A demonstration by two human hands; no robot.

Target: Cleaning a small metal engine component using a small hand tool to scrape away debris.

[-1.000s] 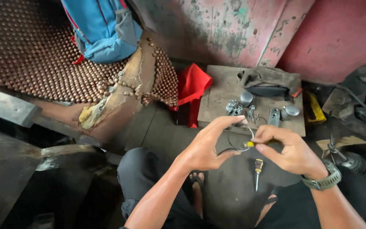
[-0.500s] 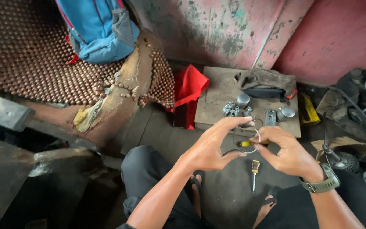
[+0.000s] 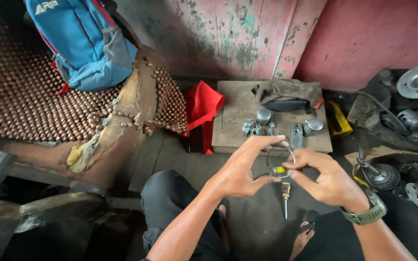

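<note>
Thin metal wire ring (image 3: 281, 162) pinched between both hands, just above a low wooden tabletop's near edge, over the dark floor. Left hand (image 3: 245, 169) spread wide, forefinger stretched along the ring's top, thumb curled under it. Right hand (image 3: 327, 179) half closed, fingertips nipping the ring's right side; green-strapped wristwatch (image 3: 368, 212) on that wrist. Small yellow piece (image 3: 279, 169) seen inside the loop, near the left thumb; held or not, could not tell. Below the hands, a short screwdriver with a yellow handle (image 3: 286, 195) lying on the floor between the knees, tip toward the wearer. Beyond the hands, the scuffed wooden tabletop (image 3: 233, 121) carrying small grey metal parts (image 3: 260, 123) and a folded dark rag (image 3: 286, 94). Red cloth (image 3: 201, 111) draped beside its left edge. Farther left, a brown beaded seat cover (image 3: 20, 92) with a blue backpack (image 3: 81, 43) on it. Off to the right, greasy gears and metal hubs (image 3: 412, 111) heaped together.
</note>
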